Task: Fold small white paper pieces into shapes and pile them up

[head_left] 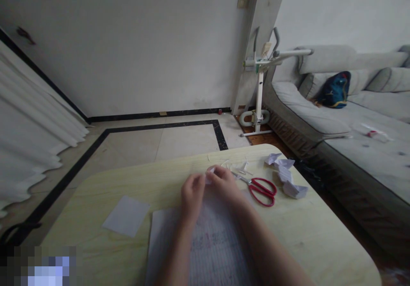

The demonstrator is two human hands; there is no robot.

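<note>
A small piece of folded white paper point(209, 176) is pinched between my two hands, above the far end of a lined, written-on notebook point(211, 243). My left hand point(192, 194) has its fingers closed at the paper's left side. Curled over it from the right is my right hand point(224, 185), which hides part of the paper. Red-handled scissors point(262, 191) lie just right of my right hand, blades toward it. Thin paper scraps point(243, 167) are scattered beyond the hand. A square white sheet point(127, 216) rests on the table to the left.
Several folded paper pieces point(285, 175) sit near the right edge of the light wooden table point(307, 234). A grey sofa point(320, 111) with a blue bag point(336, 90) stands to the right. Exercise equipment point(260, 85) is by the wall, and a white curtain point(28, 136) hangs left.
</note>
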